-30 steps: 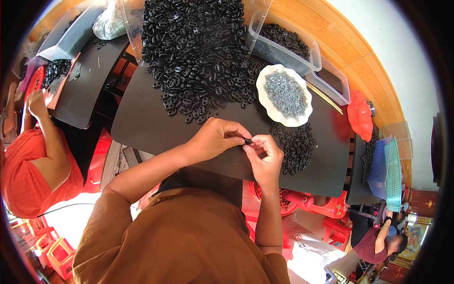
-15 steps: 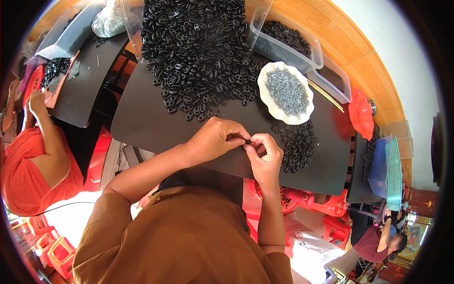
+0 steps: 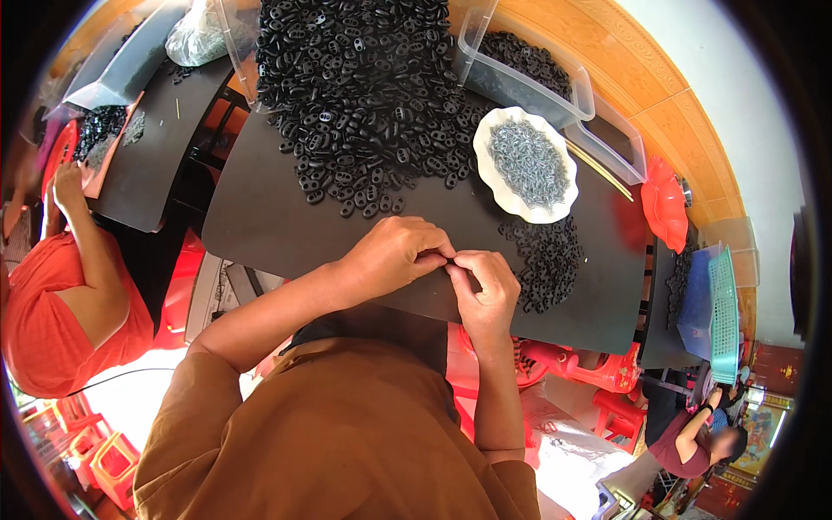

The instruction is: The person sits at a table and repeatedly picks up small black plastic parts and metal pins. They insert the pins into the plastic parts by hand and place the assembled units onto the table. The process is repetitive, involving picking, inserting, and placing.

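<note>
Both of my hands meet above the near edge of the dark table [image 3: 260, 208]. My left hand [image 3: 390, 256] pinches a small black piece [image 3: 450, 262] between thumb and forefinger. From the other side, my right hand [image 3: 487, 290] presses its thumb and fingertips on the same piece. Little of it shows, since the fingertips cover most of it. Beyond my hands lies a big heap of black oval pieces with holes [image 3: 360, 113]. Just right of my right hand is a smaller pile of small black pieces [image 3: 548, 269].
A white scalloped dish [image 3: 484, 169] holds small shiny clear-grey parts [image 3: 529, 163]. Behind it stand a clear plastic bin [image 3: 582, 106] and thin yellow sticks [image 3: 598, 170]. A red scalloped dish [image 3: 664, 205] is at the right. Another person in red [image 3: 74, 299] works at the left table.
My right fingertips have closed further over the black piece, so less of it shows. The view has shifted slightly; both hands stay in nearly the same place.
</note>
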### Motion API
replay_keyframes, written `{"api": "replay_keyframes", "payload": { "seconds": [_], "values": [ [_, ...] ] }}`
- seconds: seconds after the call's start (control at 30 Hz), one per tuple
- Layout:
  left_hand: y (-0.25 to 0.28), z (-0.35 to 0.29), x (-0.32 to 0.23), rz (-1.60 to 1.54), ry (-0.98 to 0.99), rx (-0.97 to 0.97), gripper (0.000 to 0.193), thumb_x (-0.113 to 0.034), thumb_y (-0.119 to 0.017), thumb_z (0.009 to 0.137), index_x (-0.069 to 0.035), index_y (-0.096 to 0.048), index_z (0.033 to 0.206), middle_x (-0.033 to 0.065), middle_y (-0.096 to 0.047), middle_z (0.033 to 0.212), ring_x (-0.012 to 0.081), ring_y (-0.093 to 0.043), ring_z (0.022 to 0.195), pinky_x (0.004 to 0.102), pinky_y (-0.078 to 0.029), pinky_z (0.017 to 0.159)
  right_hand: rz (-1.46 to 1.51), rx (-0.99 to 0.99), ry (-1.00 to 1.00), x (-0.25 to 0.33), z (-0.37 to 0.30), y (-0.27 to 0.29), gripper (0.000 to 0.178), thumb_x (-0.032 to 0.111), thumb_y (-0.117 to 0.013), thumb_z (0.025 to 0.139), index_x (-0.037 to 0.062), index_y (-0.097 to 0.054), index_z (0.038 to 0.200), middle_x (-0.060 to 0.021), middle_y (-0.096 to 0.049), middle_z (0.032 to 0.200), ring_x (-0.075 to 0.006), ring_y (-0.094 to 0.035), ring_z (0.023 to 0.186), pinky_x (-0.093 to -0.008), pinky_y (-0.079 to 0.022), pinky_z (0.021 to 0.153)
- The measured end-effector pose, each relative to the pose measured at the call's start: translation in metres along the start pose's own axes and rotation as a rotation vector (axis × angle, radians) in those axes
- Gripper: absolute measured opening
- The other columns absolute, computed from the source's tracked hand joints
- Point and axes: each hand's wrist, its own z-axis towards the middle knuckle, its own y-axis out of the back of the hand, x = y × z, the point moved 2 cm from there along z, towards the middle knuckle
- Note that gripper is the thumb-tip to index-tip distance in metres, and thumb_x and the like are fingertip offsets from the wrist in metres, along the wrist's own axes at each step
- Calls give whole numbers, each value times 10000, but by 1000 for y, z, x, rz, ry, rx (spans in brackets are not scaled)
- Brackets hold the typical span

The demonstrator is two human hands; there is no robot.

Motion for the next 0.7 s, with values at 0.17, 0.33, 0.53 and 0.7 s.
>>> {"api": "replay_keyframes", "payload": {
  "seconds": [0.17,0.33,0.53,0.7],
  "values": [
    [-2,-2,0,29,3,5,113,-21,-752,786,-35,-726,896,93,-713,862,293,-672,819,388,-543,715,14,19,5,-1,-2,1,179,-57,-749,737,38,-648,851,-79,-703,848,-266,-649,772,-365,-520,677],
    [-3,-5,-2,-2,5,-2,108,-9,-752,781,-37,-728,882,86,-715,860,282,-675,811,376,-547,708,35,39,15,-2,-4,2,169,-57,-753,733,30,-648,834,-82,-704,854,-265,-653,787,-368,-527,689],
    [-6,-12,-6,-39,-14,-34,107,12,-758,767,-42,-731,855,81,-717,846,265,-679,792,358,-555,692,33,80,34,-2,-8,5,170,-53,-758,731,29,-664,846,-78,-701,865,-261,-649,810,-362,-527,689],
    [-7,-13,-3,-58,-15,-45,112,18,-762,767,-45,-738,857,80,-722,847,259,-684,789,353,-559,692,56,86,21,1,-6,6,171,-35,-759,742,36,-683,877,-68,-693,871,-267,-634,806,-370,-519,706]
  ]
}}
